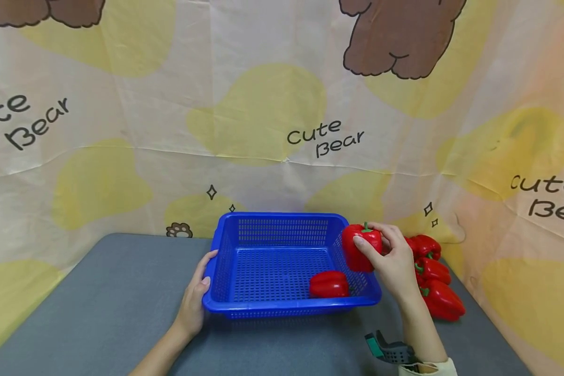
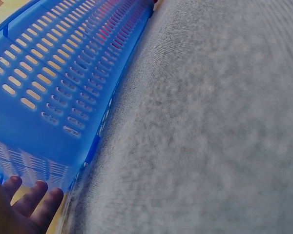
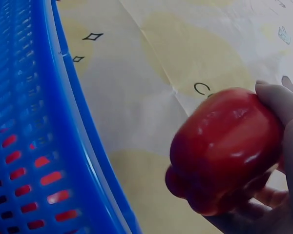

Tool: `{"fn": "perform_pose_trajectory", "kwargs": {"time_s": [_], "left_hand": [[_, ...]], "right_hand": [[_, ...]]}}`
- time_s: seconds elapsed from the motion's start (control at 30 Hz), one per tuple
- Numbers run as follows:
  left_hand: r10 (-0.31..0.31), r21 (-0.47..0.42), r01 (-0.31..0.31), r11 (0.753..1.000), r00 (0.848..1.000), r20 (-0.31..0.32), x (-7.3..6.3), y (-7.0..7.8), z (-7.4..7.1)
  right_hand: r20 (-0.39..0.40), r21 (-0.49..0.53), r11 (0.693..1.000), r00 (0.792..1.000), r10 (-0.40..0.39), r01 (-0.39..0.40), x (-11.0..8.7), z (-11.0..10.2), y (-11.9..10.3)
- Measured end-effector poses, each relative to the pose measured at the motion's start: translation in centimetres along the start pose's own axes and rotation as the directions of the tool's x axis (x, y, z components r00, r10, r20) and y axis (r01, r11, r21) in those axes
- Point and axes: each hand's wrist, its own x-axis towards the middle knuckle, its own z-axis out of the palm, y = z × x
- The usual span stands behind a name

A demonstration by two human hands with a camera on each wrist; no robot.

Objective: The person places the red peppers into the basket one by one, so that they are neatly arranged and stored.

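Note:
My right hand (image 1: 395, 261) holds a red bell pepper (image 1: 357, 255) between thumb and fingers, its green stem upward, over the right rim of a blue plastic basket (image 1: 282, 304). In the right wrist view the bell pepper (image 3: 224, 151) shows its rounded side beside the basket wall (image 3: 68, 126). A second red bell pepper (image 1: 329, 284) lies inside the basket, near its front right corner. At the basket's left side, my left hand (image 1: 192, 303) rests against the rim; in the left wrist view its fairly straight fingers (image 2: 33, 197) touch the perforated wall.
Several more red bell peppers (image 1: 442, 300) are piled on the grey table (image 1: 98, 313) to the right, beyond my right forearm. A printed cloth (image 1: 263, 115) hangs directly behind the table. A dark wrist strap piece (image 1: 392, 351) juts from my right wrist.

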Motion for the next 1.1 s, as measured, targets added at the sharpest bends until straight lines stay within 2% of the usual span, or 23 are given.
{"fn": "perform_pose_trajectory", "kwargs": {"time_s": [0.27,0.43,0.53,0.87,1.1], "left_hand": [[-0.003,-0.005,0.003,1.000,1.000,0.004,0.0,0.0,0.0],[0.001,0.002,-0.001,1.000,1.000,0.005,-0.1,0.0,0.0],[0.009,-0.004,-0.009,1.000,1.000,0.002,-0.1,-0.1,0.0],[0.004,-0.006,-0.004,1.000,1.000,0.008,0.0,-0.1,-0.1],[-0.001,-0.009,0.001,1.000,1.000,0.012,0.0,0.0,-0.1]], "right_hand": [[0.067,-0.003,0.992,0.990,-0.124,0.124,-0.1,0.9,0.3],[0.120,0.008,0.967,0.959,-0.255,0.256,-0.2,1.5,0.6],[0.139,0.005,0.954,0.945,-0.297,0.299,-0.2,1.7,0.5],[0.219,-0.032,0.955,0.934,-0.281,0.295,-0.4,2.4,0.1],[0.245,0.000,0.955,0.926,-0.286,0.295,-0.7,3.4,-0.1]]}}
